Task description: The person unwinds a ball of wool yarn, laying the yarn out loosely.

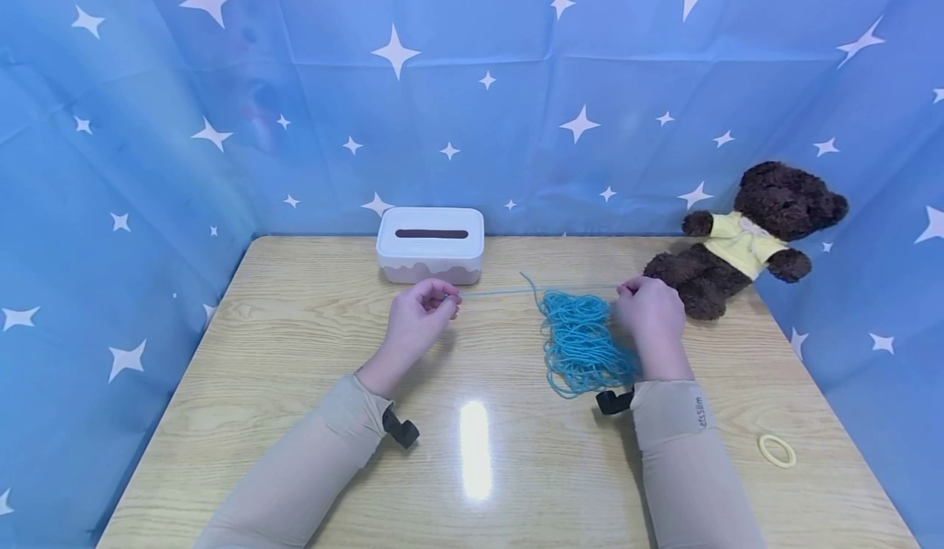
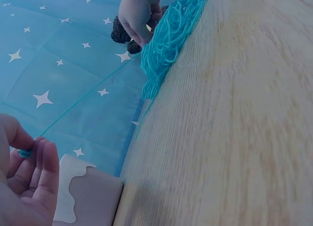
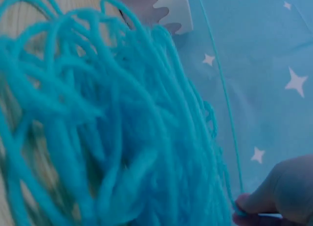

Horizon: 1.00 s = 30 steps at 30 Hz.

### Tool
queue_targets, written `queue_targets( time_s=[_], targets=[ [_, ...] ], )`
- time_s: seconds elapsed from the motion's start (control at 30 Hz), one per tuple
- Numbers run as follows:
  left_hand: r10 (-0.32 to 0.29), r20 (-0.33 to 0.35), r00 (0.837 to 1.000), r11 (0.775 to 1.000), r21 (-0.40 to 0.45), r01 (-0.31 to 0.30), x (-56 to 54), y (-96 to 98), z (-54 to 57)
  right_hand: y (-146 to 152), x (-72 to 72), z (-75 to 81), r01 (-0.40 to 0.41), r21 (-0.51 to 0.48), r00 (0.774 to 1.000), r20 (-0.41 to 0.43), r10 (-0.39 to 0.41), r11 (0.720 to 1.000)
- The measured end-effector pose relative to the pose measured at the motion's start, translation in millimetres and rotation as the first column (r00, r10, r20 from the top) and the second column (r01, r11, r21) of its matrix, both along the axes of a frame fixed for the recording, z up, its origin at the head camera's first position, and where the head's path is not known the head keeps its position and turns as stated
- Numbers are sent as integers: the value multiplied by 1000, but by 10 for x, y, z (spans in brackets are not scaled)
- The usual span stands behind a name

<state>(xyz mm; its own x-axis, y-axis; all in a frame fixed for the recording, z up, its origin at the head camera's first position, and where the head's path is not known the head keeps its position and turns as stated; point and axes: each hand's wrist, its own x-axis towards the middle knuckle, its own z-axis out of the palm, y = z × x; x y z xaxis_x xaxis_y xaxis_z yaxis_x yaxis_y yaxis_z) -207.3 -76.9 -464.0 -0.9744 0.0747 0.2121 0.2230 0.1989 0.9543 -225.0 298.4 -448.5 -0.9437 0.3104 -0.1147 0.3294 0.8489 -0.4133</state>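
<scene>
A loose heap of turquoise yarn [image 1: 583, 342] lies on the wooden table in the head view. Between the two hands, a single strand [image 1: 497, 292] of it runs taut over the back of the heap. My left hand [image 1: 419, 317] pinches one end of this strand between thumb and fingers, left of the heap. A small turquoise bit [image 2: 24, 153] pokes out at those fingertips in the left wrist view. At the heap's right side, my right hand [image 1: 654, 313] pinches the strand too; its thumb and finger [image 3: 261, 200] meet on the yarn in the right wrist view.
Behind my left hand stands a white and greyish-pink tissue box [image 1: 431, 269] with a slot in its lid. A dark brown teddy bear [image 1: 741, 246] in a yellow top sits at the back right. Near the right edge lies a pale yellow ring [image 1: 764, 449]. Starry blue curtains [image 1: 472, 147] surround the table.
</scene>
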Motion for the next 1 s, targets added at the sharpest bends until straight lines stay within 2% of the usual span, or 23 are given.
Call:
queue_targets(
  time_s=[0.1,0.2,0.27,0.33,0.37,0.43,0.5,0.6,0.67,0.83,1.0],
  targets=[
    [11,6,1000,1000,19,-11,-3,-4,-2,8,-2,-12,-23,1,997,69,23,1000],
    [1,14,1000,999,35,-2,-4,-4,-2,-51,11,4,-83,18,992,100,80,996],
    [-13,19,1000,999,46,12,-3,-2,-1,-136,26,28,-128,34,990,55,126,991],
    [-29,21,999,998,61,27,-1,-2,6,-272,54,66,-177,33,983,-47,178,984],
    [-39,22,999,997,72,37,-2,-2,8,-355,72,83,-212,12,971,-106,212,977],
    [-61,23,998,994,91,59,2,-3,18,-551,108,108,-314,-40,927,-226,298,948],
    [-84,20,996,991,105,82,7,-6,27,-772,148,116,-438,-90,868,-301,395,895],
    [-117,14,993,985,128,114,19,-9,40,-1079,213,98,-568,-117,794,-337,506,814],
    [-127,9,992,983,133,125,27,-8,47,-1233,249,63,-599,-92,769,-344,539,795],
    [-129,10,992,983,132,126,37,-5,55,-1356,280,-31,-586,-13,743,-407,531,810],
    [-121,17,992,983,139,118,33,-2,47,-1209,249,24,-553,6,751,-430,501,833]
  ],
)
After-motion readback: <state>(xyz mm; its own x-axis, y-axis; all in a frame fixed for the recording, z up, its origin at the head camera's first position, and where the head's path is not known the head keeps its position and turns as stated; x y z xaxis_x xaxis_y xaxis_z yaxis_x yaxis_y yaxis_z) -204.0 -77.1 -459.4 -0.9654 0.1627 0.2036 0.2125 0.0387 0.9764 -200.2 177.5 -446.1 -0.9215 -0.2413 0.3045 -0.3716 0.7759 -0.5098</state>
